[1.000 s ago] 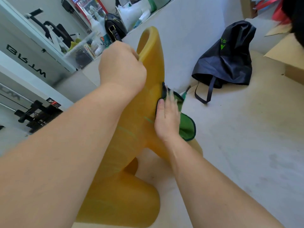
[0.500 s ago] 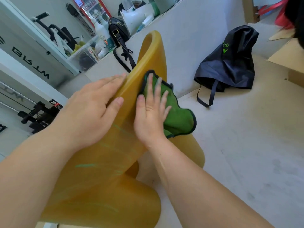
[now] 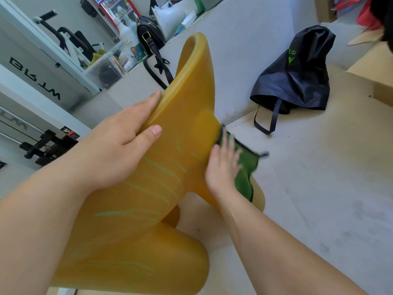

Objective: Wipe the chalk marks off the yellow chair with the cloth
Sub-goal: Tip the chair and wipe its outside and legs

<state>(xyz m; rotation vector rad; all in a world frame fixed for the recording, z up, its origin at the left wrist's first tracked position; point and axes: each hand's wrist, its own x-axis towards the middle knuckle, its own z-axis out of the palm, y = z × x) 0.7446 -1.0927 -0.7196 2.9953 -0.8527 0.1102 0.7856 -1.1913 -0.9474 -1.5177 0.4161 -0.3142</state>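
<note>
The yellow chair [image 3: 187,99] is a curved moulded plastic shape that fills the middle of the view. Pale green chalk marks [image 3: 161,169] streak its surface below my left hand. My left hand [image 3: 119,143] holds the chair's left edge, fingers behind it and thumb on the front. My right hand [image 3: 223,167] presses the green cloth [image 3: 244,167] flat against the chair's right side with straight, motion-blurred fingers. The cloth has a dark hem and hangs partly past the chair's edge.
A black bag [image 3: 297,75] with green print lies on the floor against the low grey wall [image 3: 244,39]. A black handbag [image 3: 148,37], bottles and a clear box sit on the ledge behind. Cardboard [image 3: 374,69] lies at the far right.
My right hand has slid the cloth down and to the right along the chair. My left hand went from gripping the top rim to resting lower on the chair's left edge.
</note>
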